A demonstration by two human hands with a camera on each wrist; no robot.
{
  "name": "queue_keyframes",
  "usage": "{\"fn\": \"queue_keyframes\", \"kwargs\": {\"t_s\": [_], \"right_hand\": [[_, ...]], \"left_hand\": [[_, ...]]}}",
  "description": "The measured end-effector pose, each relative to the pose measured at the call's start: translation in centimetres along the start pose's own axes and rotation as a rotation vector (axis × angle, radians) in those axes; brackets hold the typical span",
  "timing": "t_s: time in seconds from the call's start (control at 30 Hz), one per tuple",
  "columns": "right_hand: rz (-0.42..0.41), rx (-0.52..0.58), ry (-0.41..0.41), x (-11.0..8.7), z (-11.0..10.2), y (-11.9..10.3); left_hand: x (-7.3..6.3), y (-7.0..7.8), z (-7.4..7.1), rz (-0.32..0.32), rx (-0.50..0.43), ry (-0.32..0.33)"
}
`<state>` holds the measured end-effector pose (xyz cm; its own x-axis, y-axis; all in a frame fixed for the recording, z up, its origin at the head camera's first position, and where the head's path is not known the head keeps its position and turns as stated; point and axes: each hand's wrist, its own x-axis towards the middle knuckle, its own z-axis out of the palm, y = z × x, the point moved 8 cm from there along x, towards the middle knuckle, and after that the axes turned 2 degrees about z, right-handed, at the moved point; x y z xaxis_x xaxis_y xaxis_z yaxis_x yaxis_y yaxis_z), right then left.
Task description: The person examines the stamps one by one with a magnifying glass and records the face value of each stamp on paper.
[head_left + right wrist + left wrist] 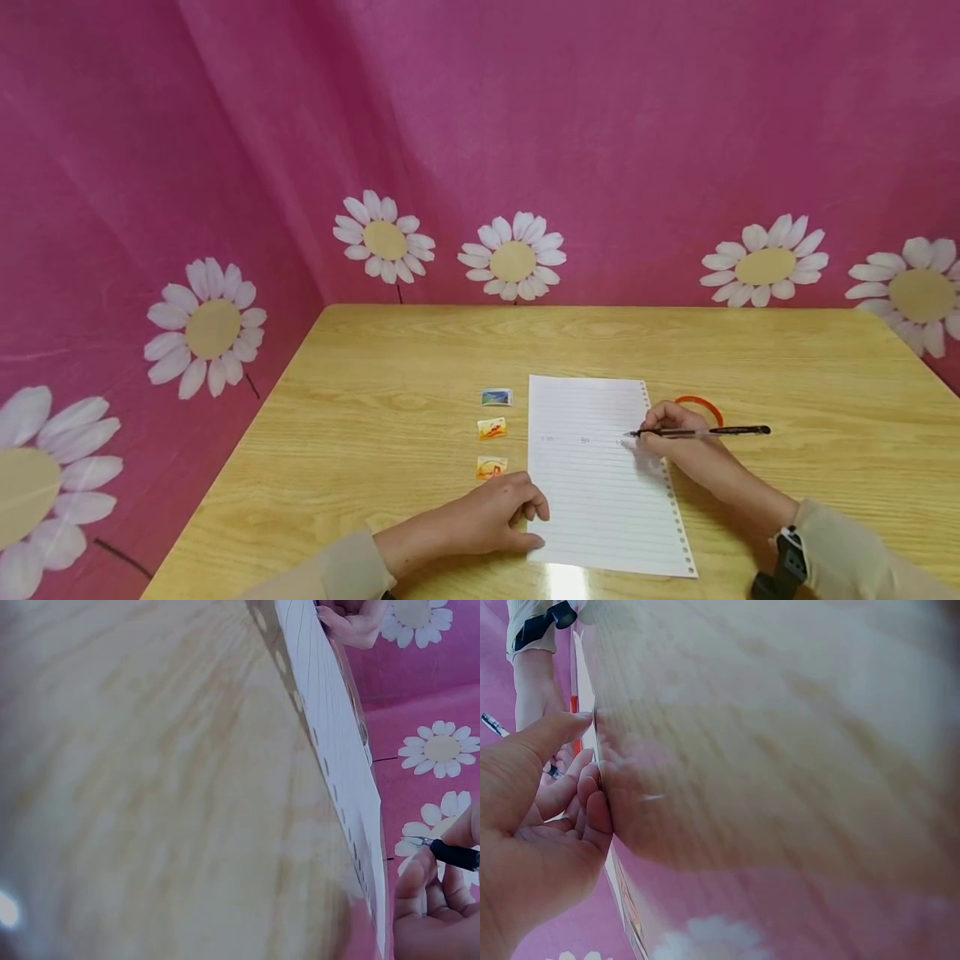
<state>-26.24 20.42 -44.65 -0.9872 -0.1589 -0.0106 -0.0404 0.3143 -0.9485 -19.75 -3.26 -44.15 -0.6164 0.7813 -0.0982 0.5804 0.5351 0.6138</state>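
Note:
A lined sheet of paper [592, 500] with punched holes down its right edge lies on the table, with small handwritten figures in a row across it. My right hand [693, 450] pinches a black pen [731, 431], its tip at the rightmost figure. In the right wrist view the pen [454, 855] sits between thumb and fingers. At the sheet's lower left edge, my left hand [498, 512] rests with bent fingers and thumb touching the paper's border. Three small stamp-like pictures stand in a column left of the sheet: a blue one [497, 397], an orange one [492, 428] and another orange one [491, 467].
An orange-red ring [705, 403] lies on the wooden table [360, 433], just beyond my right hand. Behind and to the left hangs a pink cloth [600, 125] with white daisies. A black wrist device [789, 560] is strapped on my right wrist.

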Motion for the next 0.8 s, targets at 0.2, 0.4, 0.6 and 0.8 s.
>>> {"fn": "queue_keyframes", "kwargs": {"t_s": [0.2, 0.4, 0.6, 0.8], "right_hand": [[-0.040, 0.018, 0.007, -0.4, -0.1, -0.3], [-0.059, 0.027, 0.030, -0.6, -0.5, -0.5], [-0.077, -0.030, 0.065, -0.7, -1.3, -0.9], [-0.129, -0.013, 0.087, -1.2, -2.1, -1.2]], "left_hand": [[0.0, 0.0, 0.1, -0.010, 0.000, -0.004], [0.1, -0.1, 0.1, -0.011, -0.016, -0.003], [0.0, -0.2, 0.2, -0.002, -0.021, -0.002], [0.0, -0.2, 0.2, 0.006, -0.018, -0.002]]}}
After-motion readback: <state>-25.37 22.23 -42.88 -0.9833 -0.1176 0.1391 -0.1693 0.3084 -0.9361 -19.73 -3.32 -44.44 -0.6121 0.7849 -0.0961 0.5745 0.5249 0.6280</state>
